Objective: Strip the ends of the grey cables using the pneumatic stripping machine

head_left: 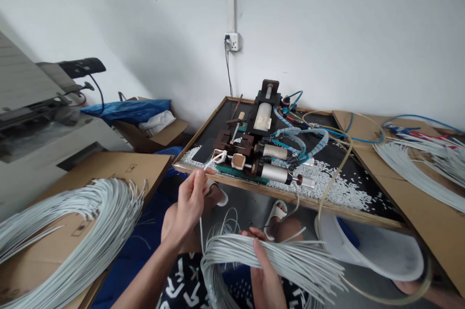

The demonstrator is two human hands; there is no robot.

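Head cam is looking down at a person sitting in front of a low bench, and both hands are busy with white wire. The left hand [191, 200] is pinching a single white cable [202, 231] between thumb and fingertips, holding its end up right by the front edge of the little pneumatic machine [254, 146]. The right hand [263, 270] is wrapping around a fat bundle of white cables [290, 258] that's lying across the lap, fingers curled closed over the top of it. The machine is sitting on a black tray with a wooden rim [276, 192], and tons of tiny white offcuts [337, 185] are lying scattered around it. Another big coil of cables [90, 222] is resting on a cardboard box [109, 166] off to the left, and more cables [414, 166] are lying on cardboard far right.
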